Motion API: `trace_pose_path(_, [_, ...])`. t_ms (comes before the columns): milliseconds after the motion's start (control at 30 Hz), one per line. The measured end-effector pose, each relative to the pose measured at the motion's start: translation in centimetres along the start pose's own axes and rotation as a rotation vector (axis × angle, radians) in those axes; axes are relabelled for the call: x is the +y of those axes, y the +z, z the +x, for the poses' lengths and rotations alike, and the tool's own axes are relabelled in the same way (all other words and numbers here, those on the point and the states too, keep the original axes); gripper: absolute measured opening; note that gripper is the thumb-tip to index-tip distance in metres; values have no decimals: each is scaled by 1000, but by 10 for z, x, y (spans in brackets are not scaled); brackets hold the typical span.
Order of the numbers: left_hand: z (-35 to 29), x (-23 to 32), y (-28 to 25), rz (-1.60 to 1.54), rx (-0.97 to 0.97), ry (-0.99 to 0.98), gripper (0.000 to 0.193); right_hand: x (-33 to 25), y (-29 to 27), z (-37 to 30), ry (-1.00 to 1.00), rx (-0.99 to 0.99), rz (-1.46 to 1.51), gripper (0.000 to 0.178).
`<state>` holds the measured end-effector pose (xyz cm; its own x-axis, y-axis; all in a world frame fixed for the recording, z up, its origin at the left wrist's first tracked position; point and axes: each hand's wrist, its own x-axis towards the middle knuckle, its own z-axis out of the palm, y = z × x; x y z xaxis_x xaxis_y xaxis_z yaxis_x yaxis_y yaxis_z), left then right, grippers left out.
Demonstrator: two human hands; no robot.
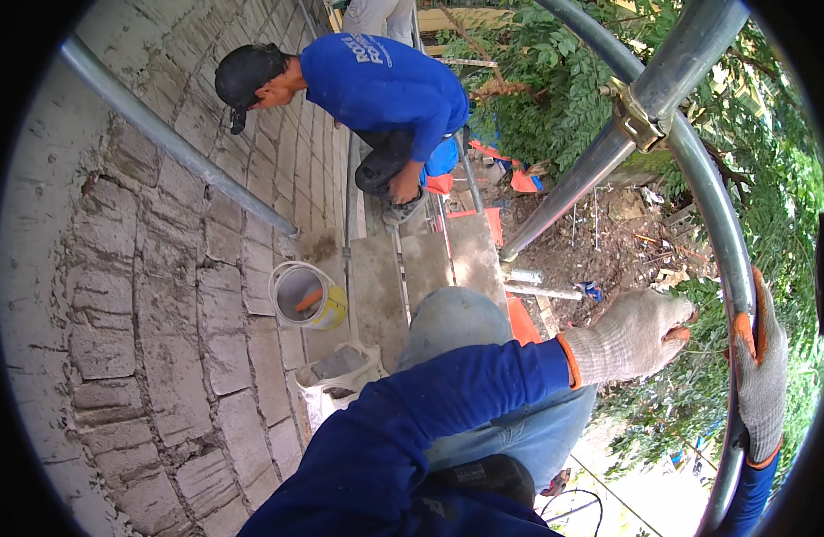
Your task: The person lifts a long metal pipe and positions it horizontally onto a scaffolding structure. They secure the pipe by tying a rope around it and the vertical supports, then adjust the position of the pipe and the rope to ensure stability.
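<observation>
My left hand (pixel 634 335), in a whitish knit glove with an orange cuff, reaches across to the right. Its fingers are curled together in the air near the scaffold tube; whatever they may hold is too small to make out. My right hand (pixel 763 380), gloved in grey and orange, grips the long metal scaffold tube (pixel 718 210) at the right edge, thumb on one side and fingers on the other. Higher up, a metal clamp (pixel 640 116) joins that tube to a thick slanting tube (pixel 577 179). My bent knee in pale jeans (pixel 456 327) is below.
A co-worker in a blue shirt (pixel 380 85) crouches ahead on the plank platform (pixel 376 277). Beside the block wall (pixel 170 331) stand a bucket (pixel 336 309) with an orange-handled tool and a white sack (pixel 362 371). Past the right side, the ground (pixel 609 228) lies far below, with leafy branches (pixel 564 107).
</observation>
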<state>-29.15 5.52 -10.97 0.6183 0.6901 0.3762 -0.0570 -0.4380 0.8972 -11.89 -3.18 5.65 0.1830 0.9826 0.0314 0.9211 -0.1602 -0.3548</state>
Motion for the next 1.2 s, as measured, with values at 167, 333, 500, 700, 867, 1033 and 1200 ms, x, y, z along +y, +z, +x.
trace_pose_path(167, [-1,-5,2,-4,40,39,28,-13,0,0,74,-23,69,65])
trace_pose_path(333, [1,-5,-1,-109,179,90,44,-14,-1,-2,13,33,18,64])
trace_pose_path(500, [7,-8,-9,-241,231,-13,65,-30,-4,1,8,-2,3,61])
trace_pose_path(700, [6,-6,-1,-255,272,6,69,-28,-2,2,-266,151,-60,51])
trace_pose_path(867, [4,-7,1,-220,212,-6,68,-15,4,-1,-307,245,93,25])
trace_pose_path(1033, [-1,-11,-5,-214,204,-8,65,-21,8,-3,-268,254,135,22])
trace_pose_path(1200, [3,-11,1,-307,169,-14,65,-13,1,3,-357,298,8,17])
